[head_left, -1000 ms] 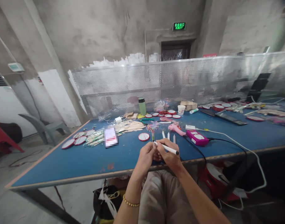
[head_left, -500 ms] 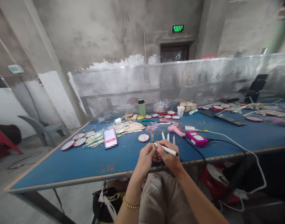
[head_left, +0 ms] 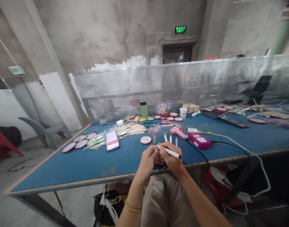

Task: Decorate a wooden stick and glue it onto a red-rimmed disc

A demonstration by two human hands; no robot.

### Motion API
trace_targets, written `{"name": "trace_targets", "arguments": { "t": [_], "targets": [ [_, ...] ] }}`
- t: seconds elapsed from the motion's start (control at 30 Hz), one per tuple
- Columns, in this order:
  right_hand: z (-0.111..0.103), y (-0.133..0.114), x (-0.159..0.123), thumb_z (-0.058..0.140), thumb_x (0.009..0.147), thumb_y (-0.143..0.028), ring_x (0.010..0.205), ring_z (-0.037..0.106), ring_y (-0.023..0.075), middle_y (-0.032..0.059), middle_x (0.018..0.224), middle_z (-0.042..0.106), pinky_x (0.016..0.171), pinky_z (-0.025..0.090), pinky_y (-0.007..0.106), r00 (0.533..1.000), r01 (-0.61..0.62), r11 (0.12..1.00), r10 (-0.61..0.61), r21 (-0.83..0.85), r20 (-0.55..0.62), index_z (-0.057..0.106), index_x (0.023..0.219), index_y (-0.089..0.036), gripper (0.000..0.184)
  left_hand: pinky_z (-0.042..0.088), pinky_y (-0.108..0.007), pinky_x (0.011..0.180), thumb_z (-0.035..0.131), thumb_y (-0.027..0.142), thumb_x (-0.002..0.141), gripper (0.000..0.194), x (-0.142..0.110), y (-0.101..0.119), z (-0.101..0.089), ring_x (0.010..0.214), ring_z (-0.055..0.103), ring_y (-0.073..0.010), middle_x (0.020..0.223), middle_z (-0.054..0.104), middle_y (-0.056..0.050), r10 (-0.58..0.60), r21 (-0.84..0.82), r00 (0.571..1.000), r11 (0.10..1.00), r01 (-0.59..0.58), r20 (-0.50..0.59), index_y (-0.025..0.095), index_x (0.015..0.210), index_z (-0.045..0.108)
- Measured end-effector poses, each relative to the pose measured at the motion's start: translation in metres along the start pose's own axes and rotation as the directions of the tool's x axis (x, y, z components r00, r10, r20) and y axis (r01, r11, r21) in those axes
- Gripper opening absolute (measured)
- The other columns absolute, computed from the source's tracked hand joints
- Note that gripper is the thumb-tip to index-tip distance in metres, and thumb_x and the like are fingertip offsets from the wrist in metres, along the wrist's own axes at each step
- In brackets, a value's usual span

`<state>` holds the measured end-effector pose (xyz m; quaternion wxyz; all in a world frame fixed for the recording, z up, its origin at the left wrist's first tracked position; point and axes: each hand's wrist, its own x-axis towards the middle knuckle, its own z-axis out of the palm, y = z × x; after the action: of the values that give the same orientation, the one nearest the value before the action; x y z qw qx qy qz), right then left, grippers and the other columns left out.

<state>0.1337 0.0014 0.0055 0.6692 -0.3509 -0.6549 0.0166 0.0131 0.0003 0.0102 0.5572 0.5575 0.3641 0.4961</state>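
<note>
My right hand (head_left: 171,157) is closed around a white pen with a black end (head_left: 173,153), its tip pointing left toward my other hand. My left hand (head_left: 147,159) is closed on a small red round piece (head_left: 159,159), mostly hidden between the two hands. Both hands hover over the near edge of the blue table (head_left: 92,160). Just beyond them lie a red-rimmed round mirror (head_left: 145,139), a striped stick (head_left: 155,138), some white glue sticks (head_left: 170,137) and a pink glue gun (head_left: 179,131).
A pink box (head_left: 199,140) with a black cable sits to the right. A pile of wooden sticks (head_left: 131,127), several round mirrors (head_left: 74,143) and a green bottle (head_left: 144,108) lie farther off. A perforated metal screen (head_left: 173,82) runs behind the table. A bag (head_left: 106,205) is under it.
The hands have stayed almost still, with the pen tip against the piece in my left hand. The view has shifted slightly.
</note>
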Motion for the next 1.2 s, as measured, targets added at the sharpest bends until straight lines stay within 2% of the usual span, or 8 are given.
{"name": "trace_targets", "arguments": {
  "t": [0.37,0.67,1.0,1.2],
  "targets": [
    [-0.0004,0.0005,-0.0016,0.055,0.087,-0.022,0.050,0.063,0.0120,-0.0001,0.060,0.069,0.050,0.050,0.021,0.999,-0.052,0.999,0.052,-0.005,-0.012,0.068,0.075,-0.019,0.018,0.053,-0.028,0.052,0.072,0.061,0.065,0.048,-0.0005,0.0030,0.0002,0.048,0.058,-0.0128,0.057,0.060,0.003,-0.022,-0.001,1.000,1.000,0.022,0.016,0.017,0.075,0.054],
    [-0.0010,0.0016,-0.0012,0.054,0.087,-0.022,0.051,0.062,0.0119,0.0003,0.061,0.069,0.052,0.050,0.021,0.999,-0.037,0.999,0.037,-0.001,-0.001,0.069,0.075,-0.018,0.019,0.053,-0.027,0.052,0.071,0.061,0.065,0.048,-0.0014,0.0041,0.0010,0.048,0.055,-0.0115,0.059,0.059,0.003,-0.009,0.006,1.000,1.000,0.009,0.011,0.017,0.073,0.054],
    [-0.0009,0.0012,-0.0012,0.054,0.086,-0.025,0.052,0.063,0.0128,0.0015,0.063,0.070,0.053,0.051,0.022,0.997,-0.073,0.997,0.074,-0.033,0.024,0.069,0.074,-0.019,0.021,0.052,-0.027,0.054,0.071,0.059,0.067,0.045,-0.0019,0.0035,0.0011,0.049,0.055,-0.0116,0.060,0.058,0.003,0.001,0.002,1.000,1.000,-0.001,0.007,0.017,0.072,0.054],
    [-0.0018,-0.0003,-0.0011,0.054,0.087,-0.022,0.051,0.063,0.0125,0.0006,0.061,0.069,0.052,0.050,0.021,0.997,-0.075,0.997,0.075,-0.020,-0.012,0.069,0.075,-0.019,0.019,0.051,-0.026,0.054,0.070,0.059,0.068,0.045,-0.0019,0.0037,0.0013,0.050,0.056,-0.0119,0.060,0.058,0.003,-0.008,-0.007,1.000,1.000,0.008,0.019,0.017,0.076,0.055]
  ]
}}
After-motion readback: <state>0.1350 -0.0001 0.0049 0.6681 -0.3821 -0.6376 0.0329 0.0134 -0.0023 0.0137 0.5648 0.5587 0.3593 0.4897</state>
